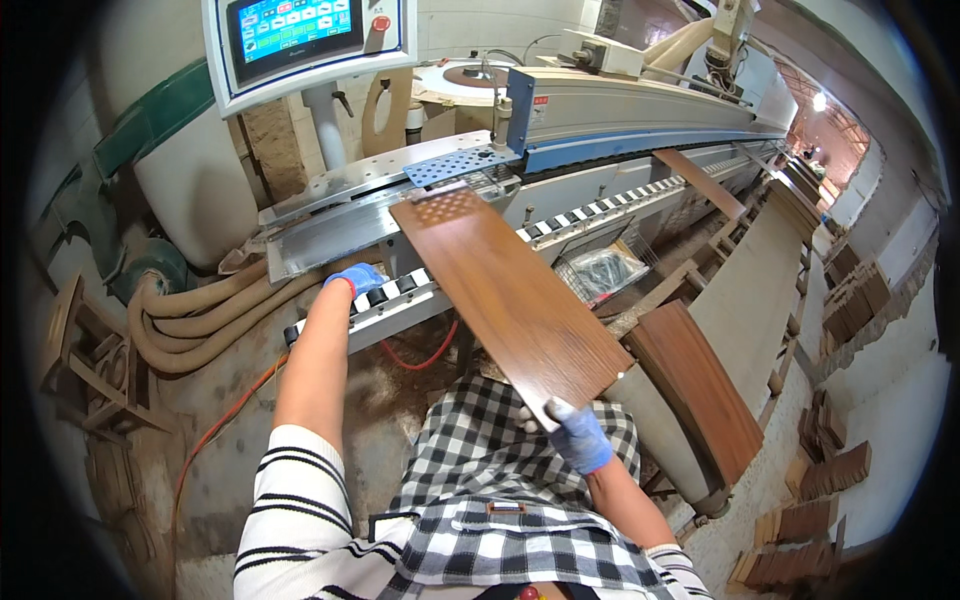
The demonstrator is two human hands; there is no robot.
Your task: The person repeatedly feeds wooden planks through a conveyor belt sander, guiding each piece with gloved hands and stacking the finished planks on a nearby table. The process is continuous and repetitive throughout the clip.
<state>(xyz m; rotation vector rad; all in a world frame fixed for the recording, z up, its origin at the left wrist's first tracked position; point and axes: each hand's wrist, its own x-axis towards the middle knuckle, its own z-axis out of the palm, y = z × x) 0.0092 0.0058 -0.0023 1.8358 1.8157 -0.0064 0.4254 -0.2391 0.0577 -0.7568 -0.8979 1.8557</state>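
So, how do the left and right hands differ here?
The left hand is at the roller rail, while the right hand grips the near end of the brown board. The left hand reaches farther forward; the right hand is close to the checked apron. Both wear blue gloves.

We have the long board [510,300] slanting over the roller rail [580,216], its near end before us. Beyond the rail, to our left, stands the control panel [295,28]; hoses [215,323] lie left. To our right, stacked boards [700,385] rest on the belt [745,260].
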